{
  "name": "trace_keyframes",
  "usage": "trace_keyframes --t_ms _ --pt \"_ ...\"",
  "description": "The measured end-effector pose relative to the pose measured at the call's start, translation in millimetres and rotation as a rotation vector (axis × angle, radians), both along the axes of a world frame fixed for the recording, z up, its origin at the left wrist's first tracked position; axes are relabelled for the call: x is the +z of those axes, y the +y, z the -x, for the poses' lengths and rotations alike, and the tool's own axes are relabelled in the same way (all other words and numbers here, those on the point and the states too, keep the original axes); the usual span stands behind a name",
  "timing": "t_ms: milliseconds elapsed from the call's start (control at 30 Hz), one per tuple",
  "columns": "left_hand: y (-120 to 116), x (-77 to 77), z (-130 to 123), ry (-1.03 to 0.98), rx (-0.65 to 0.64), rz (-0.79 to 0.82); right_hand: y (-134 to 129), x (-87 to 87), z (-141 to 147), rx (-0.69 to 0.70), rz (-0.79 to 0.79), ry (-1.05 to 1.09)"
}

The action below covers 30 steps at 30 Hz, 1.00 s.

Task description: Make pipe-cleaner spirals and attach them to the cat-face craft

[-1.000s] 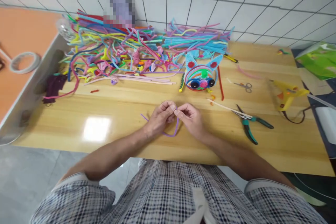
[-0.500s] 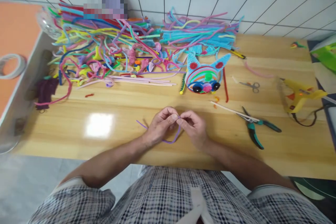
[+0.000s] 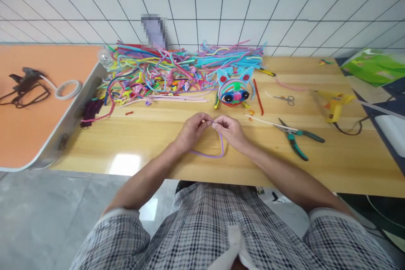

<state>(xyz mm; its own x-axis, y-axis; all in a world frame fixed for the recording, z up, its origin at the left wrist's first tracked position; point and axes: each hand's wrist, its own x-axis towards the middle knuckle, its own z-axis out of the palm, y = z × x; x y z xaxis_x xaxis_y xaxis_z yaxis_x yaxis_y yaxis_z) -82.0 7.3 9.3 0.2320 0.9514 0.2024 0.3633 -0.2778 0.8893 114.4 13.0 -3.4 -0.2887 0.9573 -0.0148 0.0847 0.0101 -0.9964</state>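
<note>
A thin purple pipe cleaner (image 3: 209,156) runs between my two hands and hangs in a bent loop below them, close over the table. My left hand (image 3: 193,133) pinches it between thumb and fingers. Right beside it, my right hand (image 3: 230,133) grips the same pipe cleaner, its fingertips almost meeting those of the left. Beyond my hands sits a cat-like face (image 3: 233,93) made of coiled colourful pipe cleaners, with blue ears, red inner spots and black eyes. The exact bend between my fingertips is too small to make out.
Piled pipe cleaners (image 3: 152,71) lie at the back left, with a blue bundle (image 3: 230,61) beside them. To the right are green-handled pliers (image 3: 294,139), small scissors (image 3: 289,100) and a yellow glue gun (image 3: 335,103). An orange table (image 3: 31,135) adjoins on the left.
The camera view has shifted, showing more wall and the orange table. My hands still pinch the purple pipe cleaner; its loop hangs wider below them.
</note>
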Motion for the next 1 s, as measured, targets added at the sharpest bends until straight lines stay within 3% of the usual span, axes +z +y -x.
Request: trace_keyframes --t_ms 133,267,333,433,533,600,667,833,1000 --pt "-3 17.3 7 0.161 -0.071 -0.151 3 9.2 -3 0.076 -0.014 -0.033" --pt "-13 27.1 3 0.051 0.007 -0.192 1 17.1 -3 0.093 0.017 0.051" --pt "-20 24.8 -5 -0.083 0.092 -0.121 -3 18.1 0 0.074 0.029 0.113" --pt "-30 15.5 -22 -0.393 0.192 0.133 -8 17.2 5 0.034 0.051 0.173" --pt "-39 8.3 -38 -0.719 0.254 0.38 -10 16.0 8 0.02 0.098 0.206" --pt "-43 8.2 -41 -0.815 0.268 0.446 -8 15.9 7 0.036 0.123 0.219" --pt "-43 11.4 -36 -0.777 0.246 0.449 -6 16.4 5 0.062 0.125 0.214" --pt "-40 20.2 -6 -0.421 0.172 0.327 -5 19.4 3 0.149 0.092 0.129" --pt "-43 19.5 8 -0.161 0.168 0.211 -8 20.5 3 0.173 0.018 0.011"
